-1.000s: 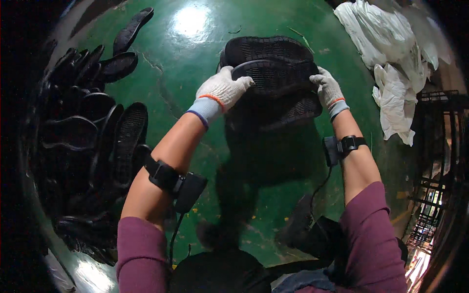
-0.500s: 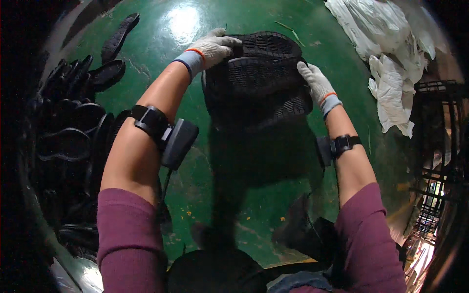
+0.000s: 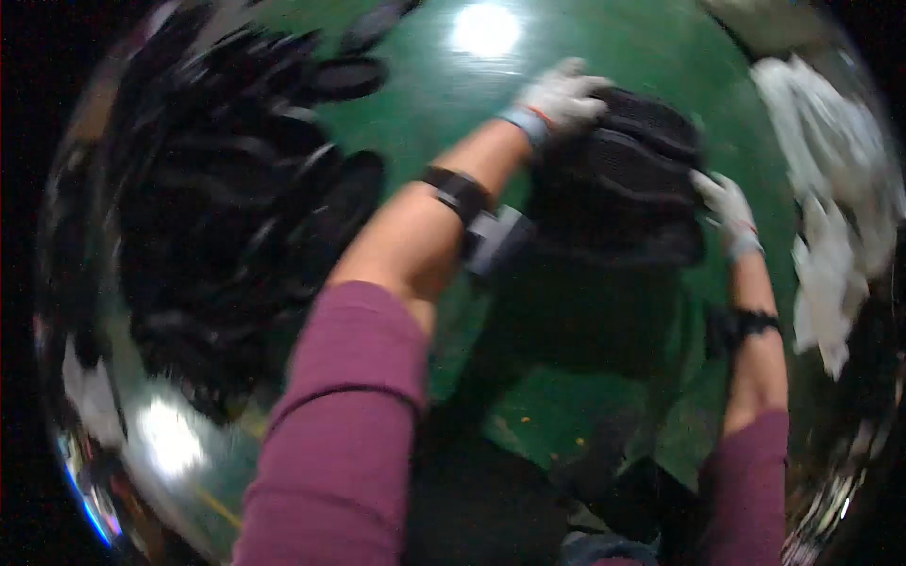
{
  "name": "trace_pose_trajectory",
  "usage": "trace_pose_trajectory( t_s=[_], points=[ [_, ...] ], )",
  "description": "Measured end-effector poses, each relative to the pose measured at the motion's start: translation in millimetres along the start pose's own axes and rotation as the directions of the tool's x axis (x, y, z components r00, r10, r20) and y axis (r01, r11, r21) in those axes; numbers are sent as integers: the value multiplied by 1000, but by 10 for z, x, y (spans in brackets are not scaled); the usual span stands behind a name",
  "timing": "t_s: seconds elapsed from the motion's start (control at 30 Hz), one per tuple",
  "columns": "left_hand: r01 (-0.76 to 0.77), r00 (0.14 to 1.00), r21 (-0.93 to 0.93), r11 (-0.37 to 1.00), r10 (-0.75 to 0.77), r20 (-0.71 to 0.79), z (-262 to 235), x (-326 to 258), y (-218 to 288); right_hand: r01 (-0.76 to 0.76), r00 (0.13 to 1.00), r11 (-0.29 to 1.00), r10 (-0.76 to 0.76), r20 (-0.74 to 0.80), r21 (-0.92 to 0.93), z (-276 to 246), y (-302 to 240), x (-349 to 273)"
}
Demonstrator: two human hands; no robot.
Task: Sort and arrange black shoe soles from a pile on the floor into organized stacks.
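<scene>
Soles (image 3: 618, 184): black, textured, stacked, blurred; both hands gripping.

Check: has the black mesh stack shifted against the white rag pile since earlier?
Yes. The black mesh stack, held by both hands, sits closer to the white rag pile now.

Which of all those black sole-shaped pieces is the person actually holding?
The black textured stack right of centre, gripped by the left hand and right hand; the others lie untouched in the left-hand pile.
</scene>
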State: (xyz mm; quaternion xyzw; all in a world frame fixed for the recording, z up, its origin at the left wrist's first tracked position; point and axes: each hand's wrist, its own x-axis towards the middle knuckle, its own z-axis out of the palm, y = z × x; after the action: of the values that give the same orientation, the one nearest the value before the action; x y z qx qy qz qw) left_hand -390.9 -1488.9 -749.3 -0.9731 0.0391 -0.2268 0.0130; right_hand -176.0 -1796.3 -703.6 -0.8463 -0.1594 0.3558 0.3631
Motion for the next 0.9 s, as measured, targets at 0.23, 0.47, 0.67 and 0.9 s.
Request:
trace_pose_trajectory(
  t_s=[0.23,0.47,0.67,0.9],
  points=[
    [760,428,-480,438,-893,-138,-811,-1708,1464,592,686,791,-393,-613,155,26,-268,-485],
    [982,107,-141,129,-982,-156,-1518,-3267,2190,553,830,554,-429,-355,623,1247,-683,-1307],
    [972,-230,9,-233,-950,210,-1439,-3576,2614,165,945,731,-310,106,662,2561,-180,-1837],
    [866,86,-499,-25,-976,199,-1070,-3090,2746,1,852,931,-192,487,366,3139,223,-2282]
  ],
)
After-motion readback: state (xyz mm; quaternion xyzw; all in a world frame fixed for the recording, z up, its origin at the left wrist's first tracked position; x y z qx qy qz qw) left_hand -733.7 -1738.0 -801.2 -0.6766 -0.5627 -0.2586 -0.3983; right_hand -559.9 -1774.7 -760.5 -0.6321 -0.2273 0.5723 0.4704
